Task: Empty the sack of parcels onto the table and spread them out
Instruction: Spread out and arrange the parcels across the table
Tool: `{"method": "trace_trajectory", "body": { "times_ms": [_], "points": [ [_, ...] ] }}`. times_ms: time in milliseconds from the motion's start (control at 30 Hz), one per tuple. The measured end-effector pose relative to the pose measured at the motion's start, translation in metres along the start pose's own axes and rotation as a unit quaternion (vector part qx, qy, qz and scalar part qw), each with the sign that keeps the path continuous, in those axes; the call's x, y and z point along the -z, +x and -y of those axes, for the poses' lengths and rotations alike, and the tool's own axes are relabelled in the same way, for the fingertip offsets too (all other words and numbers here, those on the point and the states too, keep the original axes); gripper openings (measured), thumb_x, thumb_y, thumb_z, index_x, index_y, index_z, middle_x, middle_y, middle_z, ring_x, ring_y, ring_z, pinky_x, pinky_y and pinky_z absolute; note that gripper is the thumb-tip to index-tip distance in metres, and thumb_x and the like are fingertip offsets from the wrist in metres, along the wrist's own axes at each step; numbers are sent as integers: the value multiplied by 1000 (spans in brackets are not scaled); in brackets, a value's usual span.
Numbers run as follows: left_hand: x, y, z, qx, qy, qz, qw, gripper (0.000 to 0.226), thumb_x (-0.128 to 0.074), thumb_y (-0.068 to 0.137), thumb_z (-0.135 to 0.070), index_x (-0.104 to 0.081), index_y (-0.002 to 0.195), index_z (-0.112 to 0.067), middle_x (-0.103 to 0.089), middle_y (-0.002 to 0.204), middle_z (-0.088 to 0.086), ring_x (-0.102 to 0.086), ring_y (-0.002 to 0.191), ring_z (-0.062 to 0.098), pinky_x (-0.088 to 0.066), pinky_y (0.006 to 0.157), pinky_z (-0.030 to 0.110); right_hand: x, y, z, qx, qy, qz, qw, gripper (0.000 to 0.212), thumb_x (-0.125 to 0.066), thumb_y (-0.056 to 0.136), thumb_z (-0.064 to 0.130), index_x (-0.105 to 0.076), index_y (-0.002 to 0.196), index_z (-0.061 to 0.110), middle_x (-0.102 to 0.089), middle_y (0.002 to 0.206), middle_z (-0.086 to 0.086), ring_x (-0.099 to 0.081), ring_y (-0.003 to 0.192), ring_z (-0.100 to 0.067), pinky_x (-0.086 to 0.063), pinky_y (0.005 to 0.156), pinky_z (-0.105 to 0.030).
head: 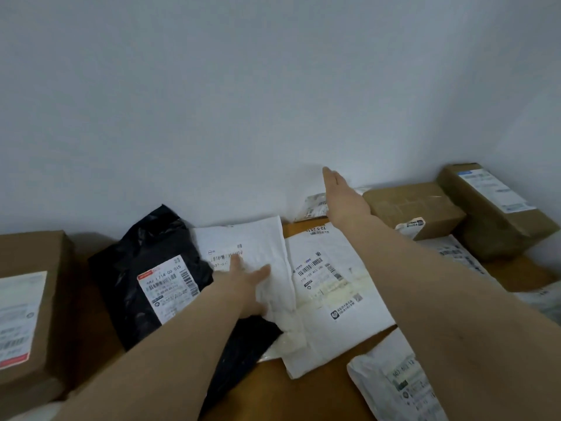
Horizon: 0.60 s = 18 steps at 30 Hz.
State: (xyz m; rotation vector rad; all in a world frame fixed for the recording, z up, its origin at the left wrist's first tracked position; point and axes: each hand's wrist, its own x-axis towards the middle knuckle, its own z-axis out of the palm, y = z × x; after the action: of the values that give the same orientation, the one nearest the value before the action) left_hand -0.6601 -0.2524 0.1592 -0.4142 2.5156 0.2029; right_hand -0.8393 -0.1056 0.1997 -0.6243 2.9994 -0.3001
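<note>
We note the white parcel [258, 235] lying under our left hand [246, 284], fingers [235, 262] spread flat on it. Our right hand [341, 199] is extended forward, fingers straight, holding nothing.

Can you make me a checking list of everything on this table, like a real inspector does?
Surface: wooden table, mostly covered by parcels.
Job's things: black parcel, creased white parcel and big white parcel overlap mid-table; left brown box; right brown boxes; sack not seen.
Clutter: nothing seen.
Hands: left hand rests flat on the creased white parcel; right hand is open, stretched toward the wall.
Cables: nothing seen.
Surroundings: plain pale wall behind the table.
</note>
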Motion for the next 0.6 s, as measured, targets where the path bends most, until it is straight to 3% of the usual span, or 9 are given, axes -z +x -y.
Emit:
{"method": "trace_trajectory", "body": {
  "times_ms": [33,100,200,367,433,500,567,600],
  "points": [
    [0,4,1,-1,5,8,1000,85,-61,81,-53,-5,144,-54,12,156,10,-28,133,46,-39,104,51,-3,6,-2,-13,-14,15,1000,83,-54,87,-7,-6,152,15,-27,151,-12,-48,123,-35,-48,91,-44],
    [0,14,5,3,13,28,1000,90,-63,77,-56,-4,144,-55,14,155,11,-33,132,46,-39,105,51,-10,14,-5,-23,-64,54,996,62,-57,87,-2,-33,142,9,-48,134,-16,-50,120,-36,-47,88,-42],
    [-3,17,5,9,20,32,999,89,-62,78,-55,-2,144,-55,15,155,12,-32,131,48,-39,104,52,-14,10,-8,-26,-135,62,989,27,-54,89,3,-62,114,6,-60,120,-15,-52,116,-32,-45,82,-35],
    [-12,10,-2,34,32,20,999,81,-54,85,-52,1,145,-53,19,154,12,-18,134,51,-34,108,53,19,-15,-18,42,-135,-155,978,27,-45,92,24,-65,107,11,-64,107,-5,-42,117,-28,-27,92,-37],
    [-11,5,-6,36,33,7,999,75,-53,88,-45,-4,145,-53,17,154,13,-9,138,47,-29,109,56,41,-26,-26,-5,-47,-170,984,33,-41,91,30,-66,103,14,-64,104,-4,-43,122,-24,-20,99,-38],
    [-7,-4,-18,21,27,-19,999,67,-49,93,-32,-11,147,-46,6,155,14,-8,141,39,-28,111,54,61,-40,-39,-56,158,-129,977,29,-42,91,26,-65,100,11,-65,100,-7,-55,112,-26,-32,101,-39],
    [0,-19,-33,2,7,-39,999,63,-43,96,-22,-14,151,-31,-8,154,18,-18,141,34,-28,113,46,75,-61,-51,-84,382,-75,917,18,-56,87,12,-66,99,2,-70,103,-14,-65,100,-31,-50,93,-44],
    [3,-29,-39,-1,-7,-40,999,59,-40,97,-17,-16,151,-22,-18,152,18,-25,139,32,-30,112,41,78,-73,-55,-101,438,-50,892,17,-61,85,6,-66,99,-1,-69,108,-16,-66,99,-31,-52,92,-46]
  ]
}}
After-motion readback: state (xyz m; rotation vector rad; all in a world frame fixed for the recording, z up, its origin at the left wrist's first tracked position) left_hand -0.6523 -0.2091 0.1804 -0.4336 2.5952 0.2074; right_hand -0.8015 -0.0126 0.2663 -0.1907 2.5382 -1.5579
